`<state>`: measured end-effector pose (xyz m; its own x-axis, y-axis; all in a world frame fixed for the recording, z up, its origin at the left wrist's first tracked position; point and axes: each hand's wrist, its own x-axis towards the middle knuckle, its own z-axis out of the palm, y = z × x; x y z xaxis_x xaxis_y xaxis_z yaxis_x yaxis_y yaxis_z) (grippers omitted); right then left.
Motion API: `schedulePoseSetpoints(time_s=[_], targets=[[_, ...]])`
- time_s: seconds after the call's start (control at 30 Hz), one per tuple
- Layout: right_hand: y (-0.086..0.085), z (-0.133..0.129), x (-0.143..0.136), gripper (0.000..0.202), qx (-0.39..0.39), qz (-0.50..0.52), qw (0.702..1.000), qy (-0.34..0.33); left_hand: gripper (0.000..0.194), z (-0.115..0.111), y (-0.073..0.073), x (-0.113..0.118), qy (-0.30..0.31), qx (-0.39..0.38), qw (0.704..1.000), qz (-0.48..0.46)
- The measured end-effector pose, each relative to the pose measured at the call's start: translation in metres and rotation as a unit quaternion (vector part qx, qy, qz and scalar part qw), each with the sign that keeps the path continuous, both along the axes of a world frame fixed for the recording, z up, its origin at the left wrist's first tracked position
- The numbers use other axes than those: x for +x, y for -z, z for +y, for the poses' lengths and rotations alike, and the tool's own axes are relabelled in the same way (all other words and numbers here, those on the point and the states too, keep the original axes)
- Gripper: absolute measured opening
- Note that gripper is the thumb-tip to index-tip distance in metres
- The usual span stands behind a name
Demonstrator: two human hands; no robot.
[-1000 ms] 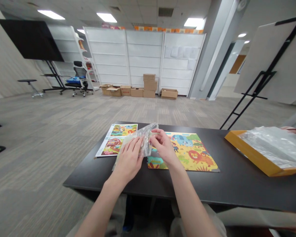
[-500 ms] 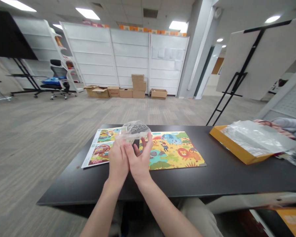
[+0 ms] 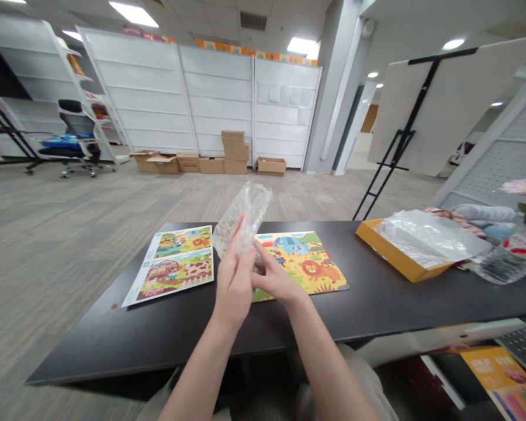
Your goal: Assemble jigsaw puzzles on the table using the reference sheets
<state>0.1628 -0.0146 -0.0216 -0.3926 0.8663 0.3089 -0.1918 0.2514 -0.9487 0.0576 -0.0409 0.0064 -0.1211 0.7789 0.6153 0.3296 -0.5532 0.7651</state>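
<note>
Above the dark table, my left hand (image 3: 234, 278) is closed round a clear plastic bag (image 3: 245, 210) that sticks up past the fingers. Its contents are too blurred to name. My right hand (image 3: 275, 275) meets it from the right, thumb and fingers curled at the lower part of the bag. Behind the hands lies a yellow picture board (image 3: 313, 263) with lions and an elephant, partly covered by them. A printed sheet (image 3: 175, 263) with animal and farm pictures rests to the left of my left hand.
On the right of the table (image 3: 386, 310) stands an orange box tray (image 3: 390, 251) with clear plastic in it. A plastic bottle (image 3: 508, 254) and pink flower (image 3: 523, 186) are at the far right. Cardboard boxes (image 3: 234, 153) line the back shelves.
The plastic bag has gone from lying flat over the hands to standing upright. My right hand has turned inward against it. The view has shifted right, and the sheet is now uncovered.
</note>
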Motion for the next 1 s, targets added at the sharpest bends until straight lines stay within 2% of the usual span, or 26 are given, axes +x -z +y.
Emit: schedulePoseSetpoints(time_s=[0.07, 0.13, 0.2, 0.27, 0.4, 0.53, 0.67, 0.8, 0.87, 0.93, 1.0], targets=[[0.002, 0.002, 0.017, 0.078, -0.021, 0.018, 0.999, 0.030, 0.049, -0.004, -0.004, 0.014, 0.082, 0.007, 0.997, -0.007], [0.002, 0.002, 0.034, 0.065, -0.045, 0.055, 0.993, 0.091, 0.052, -0.006, -0.007, 0.025, 0.151, 0.016, 0.988, -0.019], [-0.002, 0.000, 0.052, 0.055, -0.072, 0.087, 0.981, 0.156, 0.052, -0.005, -0.007, 0.034, 0.194, 0.024, 0.980, -0.035], [-0.010, -0.006, 0.072, 0.052, -0.087, 0.099, 0.969, 0.209, 0.053, -0.002, -0.005, 0.041, 0.209, 0.030, 0.977, -0.031], [-0.023, -0.019, 0.118, 0.052, -0.071, 0.082, 0.953, 0.283, 0.053, 0.001, 0.002, 0.052, 0.213, 0.018, 0.975, 0.056], [-0.022, -0.026, 0.167, 0.051, -0.057, 0.102, 0.931, 0.347, 0.052, 0.005, 0.014, 0.057, 0.203, 0.017, 0.958, 0.200], [-0.010, -0.025, 0.215, 0.056, -0.057, 0.120, 0.897, 0.422, 0.051, 0.015, 0.036, 0.053, 0.147, 0.032, 0.924, 0.352], [0.010, -0.016, 0.256, 0.056, -0.083, 0.089, 0.881, 0.456, 0.054, 0.024, 0.057, 0.044, 0.103, 0.016, 0.897, 0.429], [0.022, -0.010, 0.274, 0.056, -0.102, 0.060, 0.874, 0.471, 0.056, 0.025, 0.062, 0.041, 0.089, 0.007, 0.890, 0.448], [0.032, -0.005, 0.292, 0.054, -0.091, 0.018, 0.857, 0.506, 0.057, 0.024, 0.063, 0.039, 0.083, -0.001, 0.883, 0.461], [0.037, -0.004, 0.309, 0.050, -0.038, -0.077, 0.820, 0.566, 0.057, 0.023, 0.062, 0.038, 0.081, -0.007, 0.879, 0.471]])
